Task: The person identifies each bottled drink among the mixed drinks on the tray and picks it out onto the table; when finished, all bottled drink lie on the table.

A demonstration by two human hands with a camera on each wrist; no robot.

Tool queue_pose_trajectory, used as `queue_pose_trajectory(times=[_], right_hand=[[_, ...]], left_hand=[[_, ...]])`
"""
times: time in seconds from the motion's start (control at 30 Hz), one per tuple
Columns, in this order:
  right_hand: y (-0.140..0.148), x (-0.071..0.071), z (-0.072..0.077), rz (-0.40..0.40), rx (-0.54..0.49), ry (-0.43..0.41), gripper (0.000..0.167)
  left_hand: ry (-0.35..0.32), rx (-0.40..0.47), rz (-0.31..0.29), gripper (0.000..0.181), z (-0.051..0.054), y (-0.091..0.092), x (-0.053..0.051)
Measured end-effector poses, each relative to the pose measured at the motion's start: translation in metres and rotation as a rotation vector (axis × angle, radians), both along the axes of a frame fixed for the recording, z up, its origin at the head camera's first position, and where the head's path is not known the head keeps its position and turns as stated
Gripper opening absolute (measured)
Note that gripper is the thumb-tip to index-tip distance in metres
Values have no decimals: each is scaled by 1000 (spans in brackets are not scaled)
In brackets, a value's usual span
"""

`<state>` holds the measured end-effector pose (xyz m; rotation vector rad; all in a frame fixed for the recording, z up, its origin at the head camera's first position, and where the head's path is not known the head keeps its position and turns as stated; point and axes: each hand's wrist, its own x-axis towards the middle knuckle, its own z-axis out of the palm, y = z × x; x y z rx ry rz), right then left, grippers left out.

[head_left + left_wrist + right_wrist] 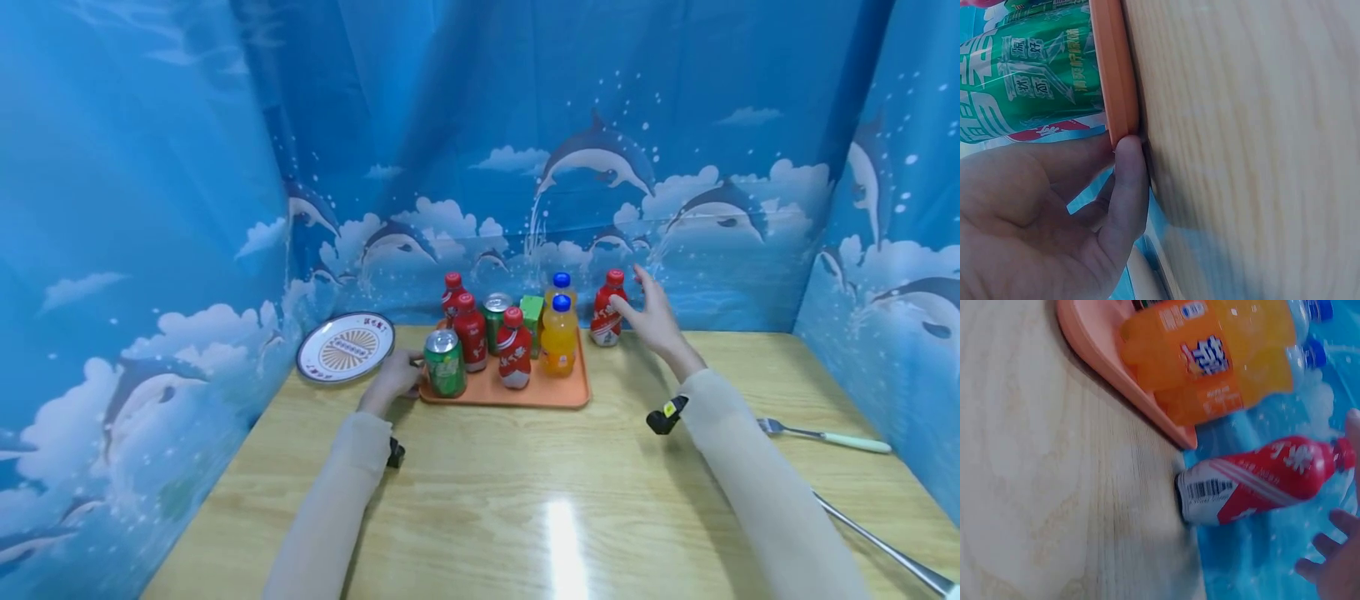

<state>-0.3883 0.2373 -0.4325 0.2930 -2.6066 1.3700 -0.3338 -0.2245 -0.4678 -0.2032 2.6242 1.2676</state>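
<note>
My left hand (pixel 393 379) is at the left end of an orange tray (pixel 480 398). In the left wrist view, thumb and forefinger pinch the tray's rim (pixel 1119 81), beside a green soda can (pixel 1041 69). The right hand (pixel 656 317) has its fingers spread around the far side of a red bottle (pixel 606 312), which stands on the table just right of the tray. The right wrist view shows the fingers (pixel 1329 544) apart, not closed on this bottle. On the tray are several red bottles (pixel 514 350), another can (pixel 495 321), a green carton (pixel 532 321) and two orange soda bottles (pixel 558 342).
A white patterned plate (pixel 345 347) leans at the back left, near the blue dolphin curtain (pixel 480 125). At the right lie a fork (pixel 825 436) with a pale green handle and a long metal utensil (pixel 885 546), partly hidden by the right sleeve.
</note>
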Motion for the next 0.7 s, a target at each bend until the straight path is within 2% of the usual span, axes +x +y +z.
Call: queue_pose_trajectory(times=[0.13, 0.27, 0.47, 0.7], right_hand=[[-14, 12, 9, -82, 63, 154, 85], [-28, 22, 13, -85, 103, 294, 77], [-44, 32, 11, 10, 45, 295, 77], [-56, 36, 2, 78, 85, 293, 82]], left_hand=[[-11, 7, 6, 66, 1, 0, -1], [-21, 5, 8, 66, 3, 0, -1], [-25, 1, 4, 65, 3, 1, -1], [-13, 3, 18, 66, 0, 0, -2]])
